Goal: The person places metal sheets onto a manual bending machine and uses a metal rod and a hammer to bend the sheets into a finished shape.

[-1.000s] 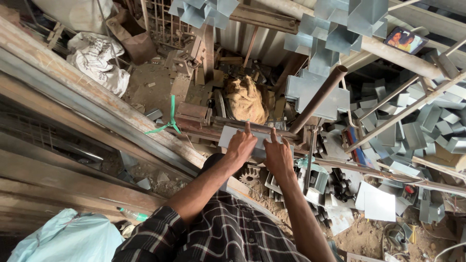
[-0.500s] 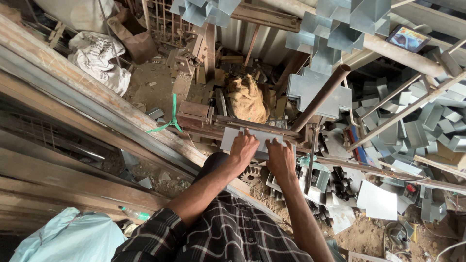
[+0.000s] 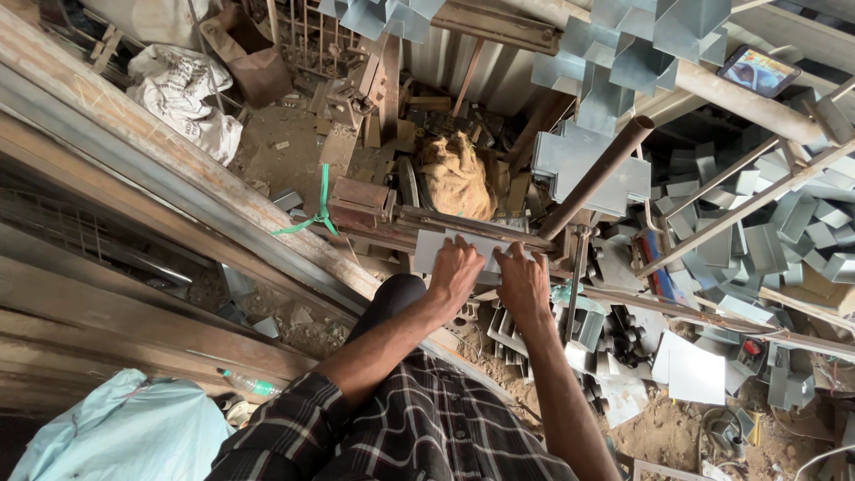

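step: positioning | left hand [image 3: 456, 272] and right hand [image 3: 524, 283] lie flat, fingers spread, on metal sheet [image 3: 432, 249], seemingly under rusty bending bar [image 3: 463, 224] | next move calls for steady, square alignment

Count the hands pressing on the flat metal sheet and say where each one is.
2. The left hand lies flat on the sheet toward its left part; the right hand rests beside it over the sheet's right part. No other hands show.
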